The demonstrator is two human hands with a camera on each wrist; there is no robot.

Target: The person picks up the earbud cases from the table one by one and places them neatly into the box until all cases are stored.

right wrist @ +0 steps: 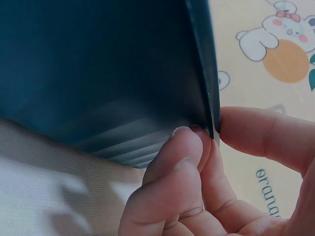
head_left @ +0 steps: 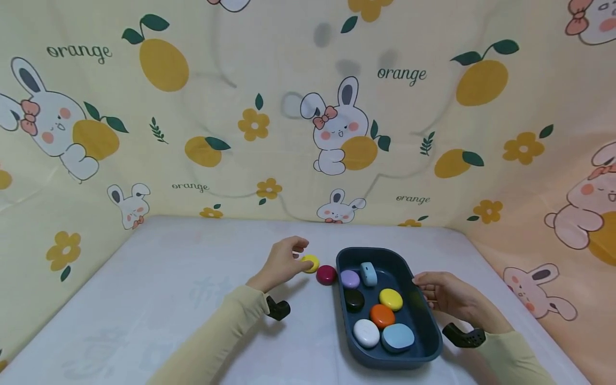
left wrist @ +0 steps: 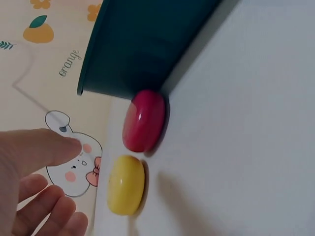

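Note:
A dark blue oval-ended tray [head_left: 397,275] stands on the table. My right hand [head_left: 449,299] pinches its right rim; in the right wrist view the thumb [right wrist: 266,137] is on one side and the curled fingers [right wrist: 170,196] on the other. Left of the tray lie a glossy yellow pebble-shaped piece [left wrist: 126,186] and a dark red one [head_left: 326,275], which sits close by the tray wall. My left hand [head_left: 281,263] hovers beside the yellow piece, its thumb and fingers apart and holding nothing. A gap shows between them in the left wrist view.
Inside the tray lie several smooth pieces: lilac [head_left: 349,279], upright light blue [head_left: 368,274], black [head_left: 354,300], yellow [head_left: 391,299], orange [head_left: 382,316], white [head_left: 366,333] and flat light blue [head_left: 398,338]. A printed cloth [head_left: 279,64] hangs behind the white-covered table [head_left: 144,299].

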